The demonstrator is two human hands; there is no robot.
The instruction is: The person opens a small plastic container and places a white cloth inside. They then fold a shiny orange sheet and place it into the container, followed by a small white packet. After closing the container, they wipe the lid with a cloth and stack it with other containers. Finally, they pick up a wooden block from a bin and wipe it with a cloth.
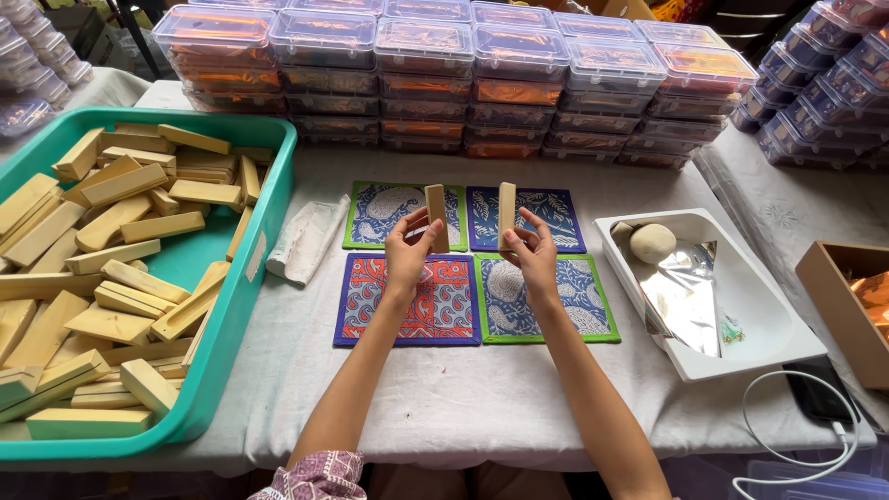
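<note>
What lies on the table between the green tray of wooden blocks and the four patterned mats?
In the head view, a crumpled white cloth lies on the tablecloth between the green tray and the patterned mats. Nothing else lies in that stretch.

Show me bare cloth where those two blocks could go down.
Free: the strip of white tablecloth between the four patterned mats and the near edge. Crowded: green bin left, white tray right, stacked clear boxes behind.
</note>
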